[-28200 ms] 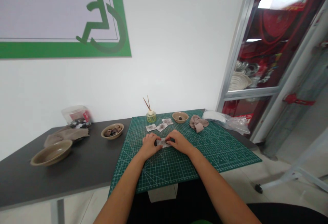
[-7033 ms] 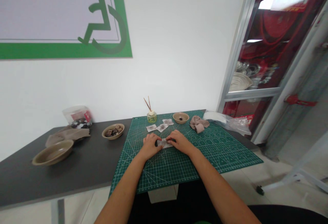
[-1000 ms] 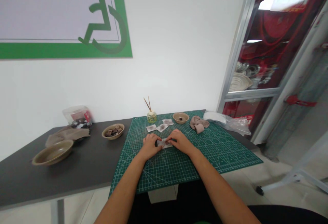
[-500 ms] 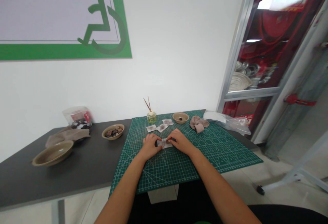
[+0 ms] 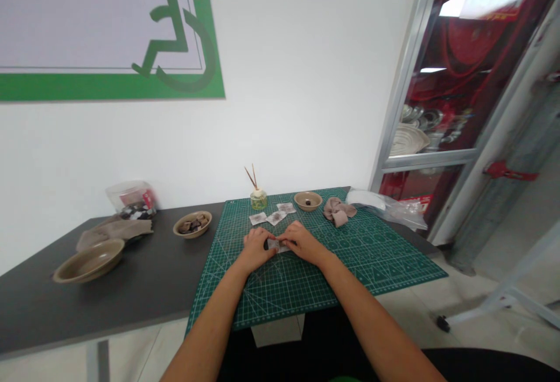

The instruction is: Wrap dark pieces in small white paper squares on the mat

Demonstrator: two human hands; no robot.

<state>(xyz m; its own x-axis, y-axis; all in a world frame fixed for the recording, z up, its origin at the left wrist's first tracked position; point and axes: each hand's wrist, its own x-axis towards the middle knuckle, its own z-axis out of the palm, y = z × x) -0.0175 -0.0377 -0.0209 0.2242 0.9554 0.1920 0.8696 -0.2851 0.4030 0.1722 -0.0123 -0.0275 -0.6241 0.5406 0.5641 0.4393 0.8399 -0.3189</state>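
Observation:
A small whitish printed paper piece (image 5: 273,244) lies on the green cutting mat (image 5: 297,288) between my two hands. My left hand (image 5: 258,248) is closed, thumb and fingers gripping its left end. From the right, my right hand (image 5: 303,243) pinches at its middle, with the fingertips of both hands nearly meeting there. Something brownish shows faintly at the right fingertips, too small to name. Just beyond my hands, several flat printed paper squares, among them a middle one (image 5: 276,217), lie in a slanting row.
Behind stand a reed diffuser (image 5: 258,199) and a bowl (image 5: 308,201) holding a small dark piece. A crumpled brown cloth (image 5: 339,211) and a plastic bag (image 5: 389,206) lie right. Leftward are a bowl of brown pieces (image 5: 192,224), a larger bowl (image 5: 90,260) and a plastic tub (image 5: 131,198).
My right hand has shifted slightly left over the paper, its fingertips now close to my left thumb. My left hand stays nearly in place.

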